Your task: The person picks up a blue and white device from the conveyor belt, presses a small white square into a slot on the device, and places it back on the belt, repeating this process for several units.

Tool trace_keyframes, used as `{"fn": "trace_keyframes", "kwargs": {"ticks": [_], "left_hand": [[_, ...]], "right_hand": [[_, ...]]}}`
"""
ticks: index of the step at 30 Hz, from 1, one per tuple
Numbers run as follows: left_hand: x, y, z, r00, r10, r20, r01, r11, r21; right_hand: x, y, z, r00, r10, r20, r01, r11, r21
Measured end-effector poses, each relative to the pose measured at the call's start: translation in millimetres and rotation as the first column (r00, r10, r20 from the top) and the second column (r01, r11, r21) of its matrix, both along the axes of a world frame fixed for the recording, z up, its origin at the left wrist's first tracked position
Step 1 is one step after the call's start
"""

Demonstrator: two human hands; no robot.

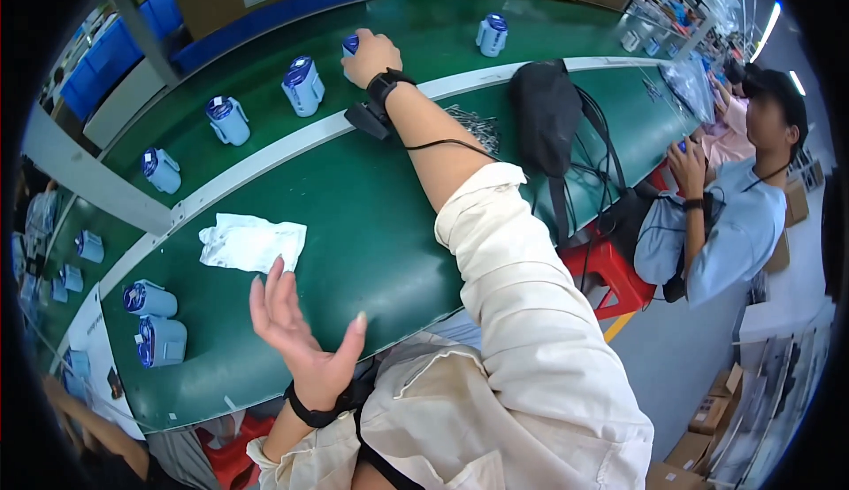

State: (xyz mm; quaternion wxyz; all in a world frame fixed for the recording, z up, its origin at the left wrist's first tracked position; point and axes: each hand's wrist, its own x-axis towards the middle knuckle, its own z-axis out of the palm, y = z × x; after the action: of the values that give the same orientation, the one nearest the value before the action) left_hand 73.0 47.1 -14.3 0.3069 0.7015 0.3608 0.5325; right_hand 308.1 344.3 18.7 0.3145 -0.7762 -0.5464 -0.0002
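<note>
My right hand [373, 60] reaches far across to the green belt, its fingers closed around a light-blue plastic unit with a dark blue top [351, 45]; most of that unit is hidden behind the hand. Similar units stand on the belt: one [303, 88] just left of this hand, another [493, 35] to its right, and others [228, 120] farther left. Above the near green table, my left hand [301, 326] is open with fingers spread and nothing in it. Beyond its fingertips lies a crumpled white plastic bag or sheet [252, 242].
Two more units [162, 341] stand at the table's left end. A pile of metal screws or pins [473, 127] and a black bag with cables [544, 118] lie right of my forearm. A pale rail [256, 163] divides table from belt. A person [734, 189] sits at right near a red stool [615, 278].
</note>
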Motion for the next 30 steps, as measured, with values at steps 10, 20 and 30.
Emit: {"fn": "trace_keyframes", "kwargs": {"ticks": [10,20,30], "left_hand": [[-0.5,-0.3,-3.6,0.998,0.061,0.021,-0.061,0.998,0.004],[1.7,-8.9,-0.2,0.993,0.118,-0.022,-0.115,0.989,0.097],[-7.6,-24.2,22.3,0.941,-0.330,0.077,0.338,0.901,-0.271]], "right_hand": [[86.9,-213.6,55.7,0.892,0.429,-0.144,-0.417,0.903,0.102],[91.8,-278.7,23.0,0.942,0.313,-0.118,-0.310,0.950,0.051],[-13.1,-320.6,48.9,0.229,0.793,-0.564,-0.859,0.437,0.266]]}}
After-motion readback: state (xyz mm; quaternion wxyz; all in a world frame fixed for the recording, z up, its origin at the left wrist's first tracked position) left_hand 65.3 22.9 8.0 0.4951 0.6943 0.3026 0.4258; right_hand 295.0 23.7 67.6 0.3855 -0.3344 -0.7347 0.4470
